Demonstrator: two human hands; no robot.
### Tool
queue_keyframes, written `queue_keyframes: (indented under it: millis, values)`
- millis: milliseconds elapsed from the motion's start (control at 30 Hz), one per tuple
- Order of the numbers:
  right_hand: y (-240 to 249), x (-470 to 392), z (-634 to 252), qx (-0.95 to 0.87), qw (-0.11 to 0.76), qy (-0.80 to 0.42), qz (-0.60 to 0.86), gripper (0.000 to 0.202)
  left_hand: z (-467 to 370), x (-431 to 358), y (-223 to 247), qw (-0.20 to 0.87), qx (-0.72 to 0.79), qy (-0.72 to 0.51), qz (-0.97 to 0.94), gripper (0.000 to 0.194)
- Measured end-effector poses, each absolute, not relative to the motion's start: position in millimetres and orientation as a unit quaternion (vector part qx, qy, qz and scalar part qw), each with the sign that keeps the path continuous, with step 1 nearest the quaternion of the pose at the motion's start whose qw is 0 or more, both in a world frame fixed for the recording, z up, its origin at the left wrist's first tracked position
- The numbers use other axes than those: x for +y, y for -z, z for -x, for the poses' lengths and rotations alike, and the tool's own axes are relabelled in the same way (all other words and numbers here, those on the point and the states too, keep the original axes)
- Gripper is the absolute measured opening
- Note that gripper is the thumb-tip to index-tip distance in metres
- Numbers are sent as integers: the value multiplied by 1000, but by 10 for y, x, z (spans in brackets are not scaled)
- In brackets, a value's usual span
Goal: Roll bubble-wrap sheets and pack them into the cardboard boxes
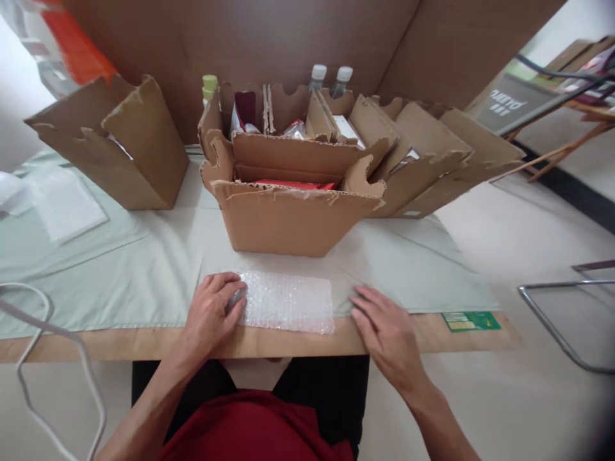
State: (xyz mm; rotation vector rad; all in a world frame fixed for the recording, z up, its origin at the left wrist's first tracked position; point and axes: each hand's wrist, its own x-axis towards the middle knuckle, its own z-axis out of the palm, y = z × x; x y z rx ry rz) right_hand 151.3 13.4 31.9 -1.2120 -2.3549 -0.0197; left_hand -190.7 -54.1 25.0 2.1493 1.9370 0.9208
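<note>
A clear bubble wrap sheet or pouch (288,302) lies flat near the table's front edge, between my two hands. At its left end my left hand (214,310) is closed, fingers and thumb curled round a small dark grey thing (235,296) whose kind I cannot make out. That hand touches the wrap's left edge. My right hand (384,326) rests at the table edge, a little right of the wrap and apart from it. Its fingers are loosely bent, with the thumb apart, and nothing shows in them.
Behind the wrap stands a cardboard box (283,221) with something red inside. More open cardboard bins (408,141) and bottles (342,80) are behind it. A tall box (144,153) and clear plastic bags (62,202) are at left. A white cable (48,326) hangs front left; a green card (471,321) lies right.
</note>
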Motion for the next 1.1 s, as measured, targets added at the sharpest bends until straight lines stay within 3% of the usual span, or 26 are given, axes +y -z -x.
queue_keyframes:
  millis: [133, 267, 433, 600, 767, 900, 1100]
  values:
    - [-417, 225, -1475, -843, 280, -8, 460, 27, 1920, -677, -354, -9, 706, -306, -639, 30]
    - [-388, 388, -1000, -854, 251, -29, 454, 30, 1988, -766, -334, -62, 764, -227, -601, 42]
    - [-369, 386, -846, -842, 271, -87, 459, 21, 1888, -733, -253, -28, 761, -253, -597, 24]
    - [-554, 44, -935, -770, 287, -276, 498, 17, 1901, -785, -381, 44, 762, -290, -577, 12]
    - [-514, -553, -799, -727, 302, -390, 478, 49, 2008, -601, -644, 23, 716, -306, -627, 9]
    - [-368, -969, -632, -724, 305, -439, 436, 52, 1886, -210, -616, 45, 668, -290, -683, 16]
    - [-391, -1081, -619, -666, 281, -539, 432, 27, 1920, -613, -605, 100, 599, -331, -722, 47]
